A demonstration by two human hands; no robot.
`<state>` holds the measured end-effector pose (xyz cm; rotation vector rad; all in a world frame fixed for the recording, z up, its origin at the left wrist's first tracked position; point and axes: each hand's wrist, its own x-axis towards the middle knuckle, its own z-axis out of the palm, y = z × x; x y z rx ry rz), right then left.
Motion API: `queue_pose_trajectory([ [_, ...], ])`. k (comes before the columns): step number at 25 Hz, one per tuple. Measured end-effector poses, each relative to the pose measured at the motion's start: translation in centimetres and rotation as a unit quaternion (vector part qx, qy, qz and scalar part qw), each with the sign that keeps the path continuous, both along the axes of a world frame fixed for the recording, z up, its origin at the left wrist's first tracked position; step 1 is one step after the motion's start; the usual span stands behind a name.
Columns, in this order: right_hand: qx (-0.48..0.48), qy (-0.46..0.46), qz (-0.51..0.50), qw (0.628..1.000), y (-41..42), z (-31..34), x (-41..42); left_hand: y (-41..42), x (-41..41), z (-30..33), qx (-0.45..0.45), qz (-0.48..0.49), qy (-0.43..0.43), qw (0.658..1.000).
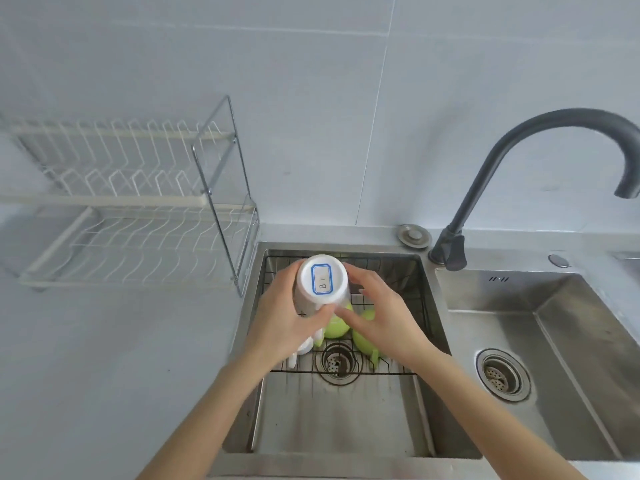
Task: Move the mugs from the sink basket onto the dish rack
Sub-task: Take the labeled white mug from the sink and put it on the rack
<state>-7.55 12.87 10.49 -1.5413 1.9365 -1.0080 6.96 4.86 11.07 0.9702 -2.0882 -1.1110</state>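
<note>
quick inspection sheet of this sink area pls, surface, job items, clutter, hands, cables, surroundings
surface: grey countertop with a double steel sink; wire sink basket sits in the left basin.
job's things: white mug held upside down above the basket, labelled base facing the camera; two green mugs and another white item, partly hidden, lie in the basket; dish rack on the counter to the left holds nothing.
clutter: nothing seen.
grippers: left hand grips the white mug; right hand touches its side.
cables: nothing seen.
surroundings: dark faucet, tiled wall, right basin with drain.
</note>
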Motion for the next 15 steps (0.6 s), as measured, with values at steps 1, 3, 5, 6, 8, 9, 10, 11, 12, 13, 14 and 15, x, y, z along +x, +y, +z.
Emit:
queue_pose_trajectory([
  [1, -0.009, 0.004, 0.004, 1.000, -0.3, 0.4, 0.7, -0.2, 0.6, 0.8, -0.005, 0.003, 0.004, 1.000],
  [3, -0.036, 0.010, 0.004, 0.999, -1.2, 1.6, 2.2, -0.9, 2.2, 2.6, -0.020, 0.002, 0.006, 1.000],
  [5, -0.066, 0.019, -0.001, 0.998, -2.2, 3.1, 3.6, -1.8, 3.7, 4.5, -0.033, -0.004, 0.006, 0.999],
  [6, -0.080, 0.024, -0.002, 0.996, -2.8, 4.0, 4.3, -2.4, 4.4, 5.6, -0.038, -0.004, 0.006, 0.999],
  [8, -0.108, 0.030, -0.003, 0.994, -4.1, 5.9, 5.7, -3.7, 6.0, 7.8, -0.054, -0.006, 0.004, 0.999],
  [9, -0.120, 0.030, -0.001, 0.992, -4.7, 6.9, 6.3, -4.4, 6.6, 8.8, -0.062, -0.005, 0.003, 0.998],
  [10, -0.135, 0.030, 0.001, 0.990, -5.3, 7.9, 6.9, -5.1, 7.2, 10.0, -0.070, -0.002, 0.002, 0.998],
  [11, -0.149, 0.031, 0.002, 0.988, -6.0, 8.9, 7.5, -5.9, 7.9, 11.1, -0.079, 0.000, -0.001, 0.997],
  [12, -0.159, 0.037, 0.002, 0.987, -6.8, 9.9, 8.1, -6.6, 8.5, 12.1, -0.088, 0.002, -0.004, 0.996],
  [13, -0.165, 0.046, 0.001, 0.985, -7.6, 10.9, 8.7, -7.4, 9.1, 13.1, -0.101, 0.002, -0.006, 0.995],
  [14, -0.168, 0.061, 0.004, 0.984, -8.5, 12.0, 9.2, -8.3, 9.6, 14.0, -0.113, 0.003, -0.009, 0.994],
  [15, -0.170, 0.079, 0.009, 0.982, -9.4, 12.9, 9.8, -9.1, 10.1, 14.9, -0.126, 0.007, -0.011, 0.992],
])
